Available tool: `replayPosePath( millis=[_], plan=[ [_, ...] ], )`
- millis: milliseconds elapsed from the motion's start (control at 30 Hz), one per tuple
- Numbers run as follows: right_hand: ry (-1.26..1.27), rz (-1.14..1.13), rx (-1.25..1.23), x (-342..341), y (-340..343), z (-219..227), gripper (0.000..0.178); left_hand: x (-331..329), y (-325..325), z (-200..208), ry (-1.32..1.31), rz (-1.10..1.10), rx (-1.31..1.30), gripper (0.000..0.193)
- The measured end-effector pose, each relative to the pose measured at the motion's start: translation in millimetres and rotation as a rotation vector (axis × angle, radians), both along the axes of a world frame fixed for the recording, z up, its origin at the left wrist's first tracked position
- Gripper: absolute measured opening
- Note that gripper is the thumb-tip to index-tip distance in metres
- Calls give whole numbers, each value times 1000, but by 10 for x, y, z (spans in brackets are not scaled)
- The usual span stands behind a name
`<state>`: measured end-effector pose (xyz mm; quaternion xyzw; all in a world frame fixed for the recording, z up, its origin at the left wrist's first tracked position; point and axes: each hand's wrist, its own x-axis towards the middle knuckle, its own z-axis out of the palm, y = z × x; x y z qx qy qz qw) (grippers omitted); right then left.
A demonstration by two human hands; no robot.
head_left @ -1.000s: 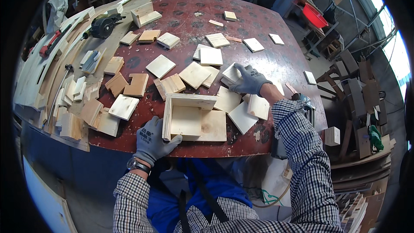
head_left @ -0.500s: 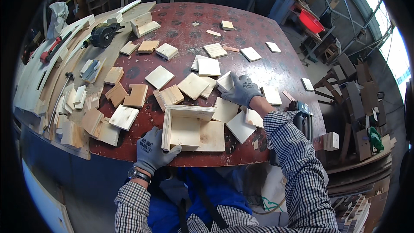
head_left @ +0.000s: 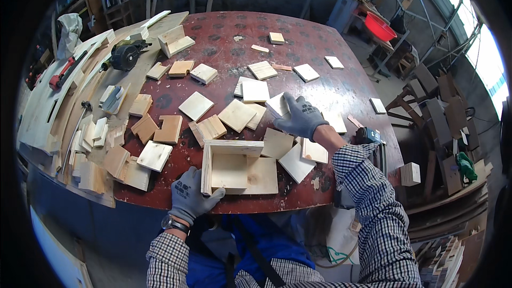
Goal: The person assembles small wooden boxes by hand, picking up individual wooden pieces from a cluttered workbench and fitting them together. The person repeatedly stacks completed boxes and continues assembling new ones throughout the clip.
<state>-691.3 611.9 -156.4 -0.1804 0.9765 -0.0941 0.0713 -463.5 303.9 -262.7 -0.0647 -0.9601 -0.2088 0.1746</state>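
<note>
Grey work gloves cover both my hands. At the near edge of the table, my left hand (head_left: 193, 196) is closed on the lower left corner of a partly open wooden box (head_left: 207, 168), its thumb along the front edge. The box has upright left and back walls, and a flat board (head_left: 263, 176) sticks out at its right. Farther off to the right, my right hand (head_left: 302, 116) grips a small light wooden board (head_left: 277, 104), fingers over its right side. Several loose boards lie around it, including a square one (head_left: 297, 163) and a stacked one (head_left: 314, 151).
The dark red table (head_left: 213, 26) carries many scattered wood pieces. On the left are a black circular saw (head_left: 125, 56), a red-handled tool (head_left: 55, 81) and a hammer (head_left: 86, 105). A dark clamp-like tool (head_left: 369, 136) sits at the right edge. Scrap wood (head_left: 448, 112) is piled beyond it.
The whole view has shifted slightly. My right wrist has moved a little, uncovering more of the stacked board beside it. Both hands keep their holds.
</note>
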Motion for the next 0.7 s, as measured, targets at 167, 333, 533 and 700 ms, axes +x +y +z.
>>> replayPosePath(
  millis=[167,333,533,700],
  plan=[
    [-47,147,165,431,-57,123,95,-3,4,-20,-3,-3,-21,63],
    [4,168,244,588,-70,-144,96,-15,23,32,17,-17,-1,61],
    [59,179,208,649,26,-100,97,-7,1,42,-10,-12,16,59],
    [0,231,328,700,89,-120,95,-16,12,33,-1,-22,16,59]
  ],
)
